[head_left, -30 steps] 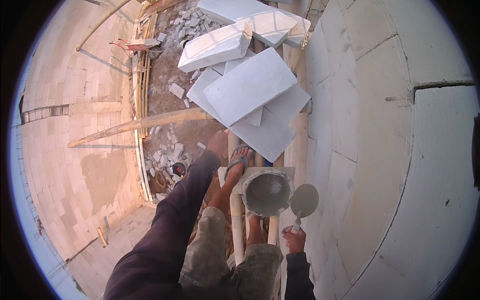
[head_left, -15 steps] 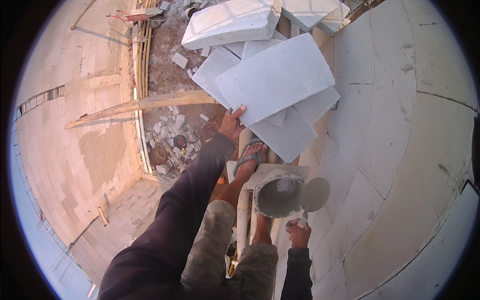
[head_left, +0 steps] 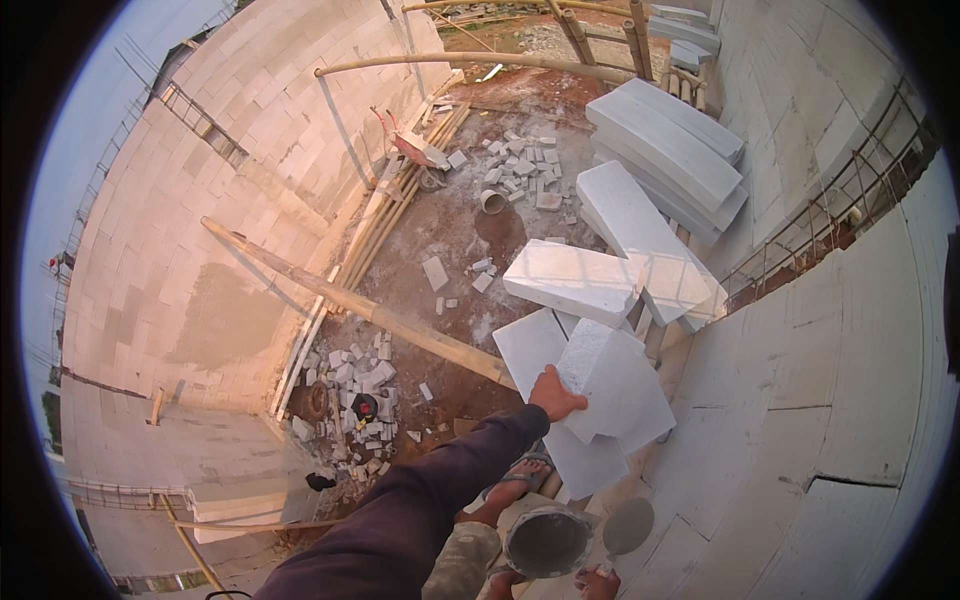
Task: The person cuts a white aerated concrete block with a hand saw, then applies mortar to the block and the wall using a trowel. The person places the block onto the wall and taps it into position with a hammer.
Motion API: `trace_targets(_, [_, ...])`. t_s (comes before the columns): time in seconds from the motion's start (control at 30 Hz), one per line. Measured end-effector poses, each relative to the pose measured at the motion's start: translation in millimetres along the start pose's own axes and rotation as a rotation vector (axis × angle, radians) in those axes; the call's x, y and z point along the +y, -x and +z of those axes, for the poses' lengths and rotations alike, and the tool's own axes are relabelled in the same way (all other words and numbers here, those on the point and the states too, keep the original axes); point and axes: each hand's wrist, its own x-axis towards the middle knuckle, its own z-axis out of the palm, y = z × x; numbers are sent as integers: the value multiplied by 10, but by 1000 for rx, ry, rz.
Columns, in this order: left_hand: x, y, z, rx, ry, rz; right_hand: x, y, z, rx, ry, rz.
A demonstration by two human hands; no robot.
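Grips block (head_left: 600, 350) with left hand (head_left: 555, 393), narrowed around the left edge, with the thumb against the near face. Cannot tell how the hidden fingers sit. Presents two faces of the block, beyond bucket (head_left: 549, 512). Cannot tell whether raised clear of, or resting on, the slabs (head_left: 590, 472) underneath, just beyond the bucket.

Closes right hand (head_left: 600, 583) around the handle of trowel (head_left: 628, 526), at the near right side of the bucket. Turns the round blade face up, just right of the bucket's rim. Shows grey mix (head_left: 545, 550) inside the bucket.

Extends dark sleeve (head_left: 420, 510) along the left of the bucket. Plants sandalled foot (head_left: 520, 485) beyond and slightly left of the bucket.

Find white blocks (head_left: 650, 240) in a loose pile farther beyond the bucket. Find pole (head_left: 370, 310) slanting away, beyond and left of the bucket. Find rubble (head_left: 378, 375) left of the bucket, wheelbarrow (head_left: 415, 150) far beyond it. Note right wall (head_left: 760, 430) to the right of the bucket, left wall (head_left: 190, 320) far to its left.
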Motion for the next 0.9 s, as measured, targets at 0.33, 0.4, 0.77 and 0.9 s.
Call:
trace_targets(0.33, [-735,2529,-2002,180,-441,-26,47,287,-308,4,-92,-26])
trace_targets(0.4, [-1120,2957,-2036,230,-674,-7,-32,171,-460,-107,-297,-3])
trace_targets(0.77, [-3435,4485,-375,-1200,-1150,161,-435,90,-422,-71,-121,-182])
trace_targets(0.9, [-4058,4911,699,-1497,-1003,67,-310,-18,-445,-33,-94,-189])
